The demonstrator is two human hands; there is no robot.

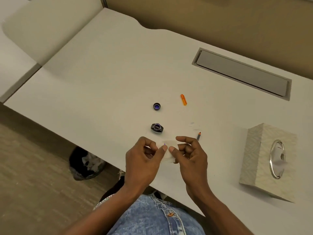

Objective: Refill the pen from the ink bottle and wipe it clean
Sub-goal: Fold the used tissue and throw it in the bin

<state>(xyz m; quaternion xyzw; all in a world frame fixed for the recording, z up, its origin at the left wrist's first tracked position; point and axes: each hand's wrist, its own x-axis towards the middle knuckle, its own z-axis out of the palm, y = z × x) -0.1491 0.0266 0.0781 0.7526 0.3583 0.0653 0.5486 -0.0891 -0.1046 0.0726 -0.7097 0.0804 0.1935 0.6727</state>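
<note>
A small dark ink bottle (157, 128) stands open on the white desk (101, 82), its purple-lined cap (157, 106) lying further back. An orange pen barrel (183, 99) lies behind and to the right. A thin dark pen part with an orange tip (198, 136) pokes out beyond my right hand's fingers. My left hand (145, 158) and my right hand (188, 155) both pinch a folded white tissue (168, 152) near the desk's front edge; a small purple spot shows on it. What the tissue wraps is hidden.
A patterned tissue box (264, 160) lies on the desk at the right. A grey cable hatch (242, 73) is set in the desk at the back right. Faint ink smudges (193, 124) mark the surface. A dark bin (86, 163) stands below the desk.
</note>
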